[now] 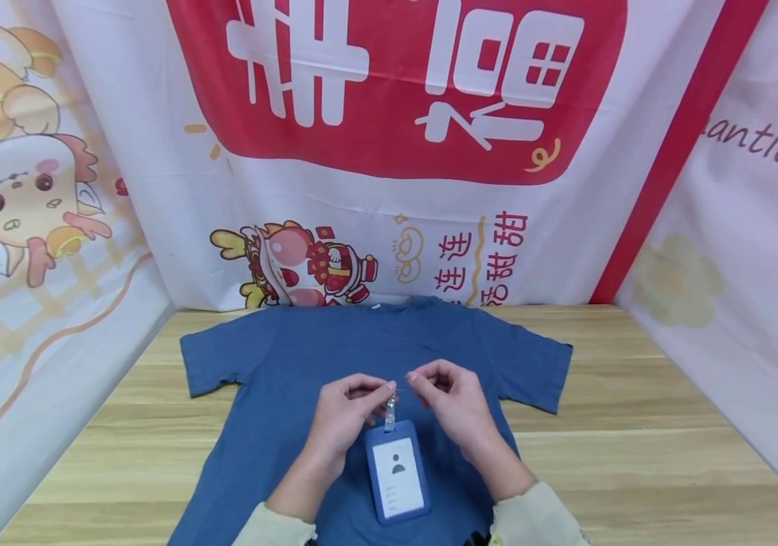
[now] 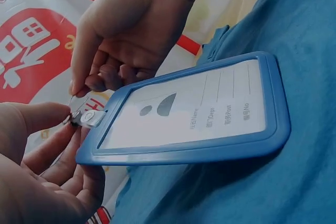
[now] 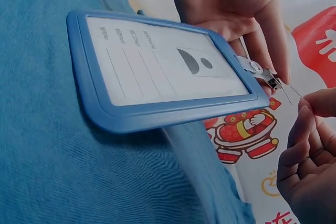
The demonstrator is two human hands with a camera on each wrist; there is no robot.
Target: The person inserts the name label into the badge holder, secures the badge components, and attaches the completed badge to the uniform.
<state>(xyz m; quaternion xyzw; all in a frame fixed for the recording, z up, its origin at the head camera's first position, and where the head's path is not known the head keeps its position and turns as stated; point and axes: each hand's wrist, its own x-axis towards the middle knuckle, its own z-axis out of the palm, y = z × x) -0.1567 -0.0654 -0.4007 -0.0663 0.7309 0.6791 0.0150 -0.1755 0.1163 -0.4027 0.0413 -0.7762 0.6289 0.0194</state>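
A blue badge holder with a white card, printed with a figure icon, hangs at a tilt over the front of a blue T-shirt. My left hand pinches the metal clip at the end of the holder's clear strap between thumb and fingers. From that clip a thin open pin sticks out, its two wires spread apart. The thumb and forefinger of my right hand pinch the end of one wire. Its other fingers are curled toward the palm.
The T-shirt lies spread on a wood-grain table, sleeves out to both sides. Behind the table hangs a white cloth with red patches and printed figures. Printed cloth walls also close off the left and right sides.
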